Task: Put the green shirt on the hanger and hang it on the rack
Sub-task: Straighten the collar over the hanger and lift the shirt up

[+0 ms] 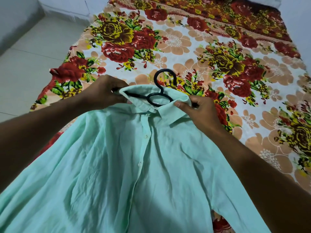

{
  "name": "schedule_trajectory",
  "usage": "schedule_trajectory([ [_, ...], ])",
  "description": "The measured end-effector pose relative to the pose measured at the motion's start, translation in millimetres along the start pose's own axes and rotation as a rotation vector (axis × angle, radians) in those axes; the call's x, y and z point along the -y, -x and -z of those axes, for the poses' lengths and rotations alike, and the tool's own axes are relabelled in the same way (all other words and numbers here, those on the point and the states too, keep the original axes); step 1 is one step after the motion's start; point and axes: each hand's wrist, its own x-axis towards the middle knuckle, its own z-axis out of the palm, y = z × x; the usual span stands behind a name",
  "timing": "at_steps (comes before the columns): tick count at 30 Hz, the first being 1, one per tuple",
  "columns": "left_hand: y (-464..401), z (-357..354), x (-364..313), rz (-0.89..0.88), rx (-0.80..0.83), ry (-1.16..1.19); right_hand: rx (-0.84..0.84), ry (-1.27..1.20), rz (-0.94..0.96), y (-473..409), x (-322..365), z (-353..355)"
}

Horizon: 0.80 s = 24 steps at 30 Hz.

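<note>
**Hanger in the collar, rack not in sight**

My left hand (104,93) grips the hanger's end through the collar; my right hand (193,108) pinches the collar's other side, fingers curled on cloth. The black hanger (158,96) sits inside the neck opening, hook poking out above. The green shirt (134,165) hangs buttoned over the flowered bed (235,47). I judge the dressing nearly done; the shoulders may need settling, and hanging remains.

No readable text, labels or numbers anywhere.
</note>
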Motion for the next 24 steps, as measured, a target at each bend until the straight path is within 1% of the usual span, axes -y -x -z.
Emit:
schedule_trajectory([
  [3, 4, 14, -20, -0.003, -0.021, 0.067, -0.03, 0.016, 0.036, 3, 18, 19],
  [5, 4, 24, -32, 0.009, -0.058, 0.09, -0.003, 0.021, 0.02, 5, 27, 29],
  [7, 6, 43, -57, 0.019, -0.083, 0.095, 0.025, -0.001, 0.013, 7, 51, 44],
  [11, 14, 91, -119, 0.024, -0.043, 0.09, 0.04, 0.057, 0.068, 11, 119, 89],
  [13, 22, 121, -160, 0.007, -0.031, 0.101, 0.053, 0.062, 0.082, 18, 166, 118],
  [17, 41, 186, -252, -0.047, -0.092, 0.191, 0.074, 0.116, 0.144, 36, 260, 177],
  [20, 64, 249, -326, -0.088, -0.143, 0.217, 0.069, 0.066, 0.182, 54, 348, 224],
  [24, 96, 314, -398, -0.13, -0.225, 0.15, 0.026, 0.061, 0.292, 83, 444, 266],
])
